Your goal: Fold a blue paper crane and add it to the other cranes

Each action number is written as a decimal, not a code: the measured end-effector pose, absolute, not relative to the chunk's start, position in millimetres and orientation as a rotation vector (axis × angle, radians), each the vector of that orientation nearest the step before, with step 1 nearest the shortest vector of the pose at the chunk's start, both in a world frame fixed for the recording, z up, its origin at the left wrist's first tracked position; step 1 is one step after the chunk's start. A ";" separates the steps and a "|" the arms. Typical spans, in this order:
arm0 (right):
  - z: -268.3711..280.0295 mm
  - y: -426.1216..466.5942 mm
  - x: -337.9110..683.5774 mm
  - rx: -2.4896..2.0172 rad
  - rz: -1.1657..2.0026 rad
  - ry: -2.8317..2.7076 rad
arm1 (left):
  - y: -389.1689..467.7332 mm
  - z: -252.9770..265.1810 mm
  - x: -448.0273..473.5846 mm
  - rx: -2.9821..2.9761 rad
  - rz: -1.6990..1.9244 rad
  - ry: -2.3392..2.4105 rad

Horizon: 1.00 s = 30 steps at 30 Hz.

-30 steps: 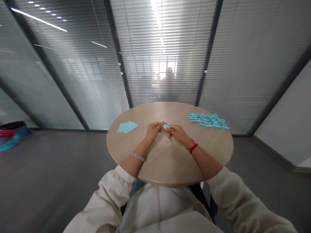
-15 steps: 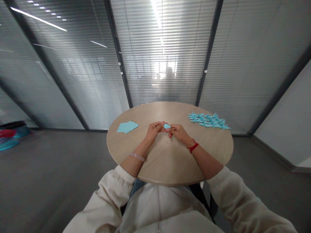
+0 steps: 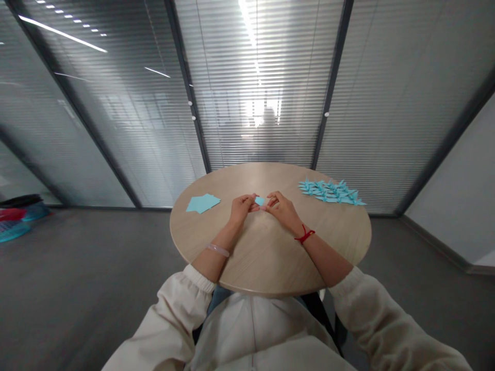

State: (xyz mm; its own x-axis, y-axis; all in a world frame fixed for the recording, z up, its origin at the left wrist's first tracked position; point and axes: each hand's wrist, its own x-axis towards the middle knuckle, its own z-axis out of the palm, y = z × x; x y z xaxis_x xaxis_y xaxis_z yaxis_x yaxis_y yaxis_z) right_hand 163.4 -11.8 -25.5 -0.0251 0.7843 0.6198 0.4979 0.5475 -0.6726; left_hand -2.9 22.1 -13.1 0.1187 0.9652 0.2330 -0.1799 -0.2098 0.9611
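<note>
A round, pale wooden surface [image 3: 266, 257] seen from above
Spiky blue paper shapes [image 3: 330, 192] cluster at far right; the right hand [image 3: 286, 211] has thumb and forefinger parted beside a small blue paper [image 3: 260, 201], contact unclear; the left hand [image 3: 240, 208] pinches that paper between the two; flat blue sheets [image 3: 203, 203] lie at left.

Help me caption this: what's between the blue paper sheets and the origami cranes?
In the head view: the left hand, a small blue paper and the right hand.
</note>
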 end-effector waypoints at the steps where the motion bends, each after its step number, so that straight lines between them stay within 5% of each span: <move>1: -26.4 -10.7 163.7 -1.084 0.288 -1.682 | 21.6 -12.7 -2.4 1.309 1.318 0.874; 13: -33.1 -6.3 166.7 -1.058 0.027 -1.823 | 13.3 -9.3 0.0 1.365 1.216 0.848; 30: -25.6 -8.3 168.9 -0.983 0.229 -1.686 | 13.7 -11.2 -1.2 1.406 1.227 0.846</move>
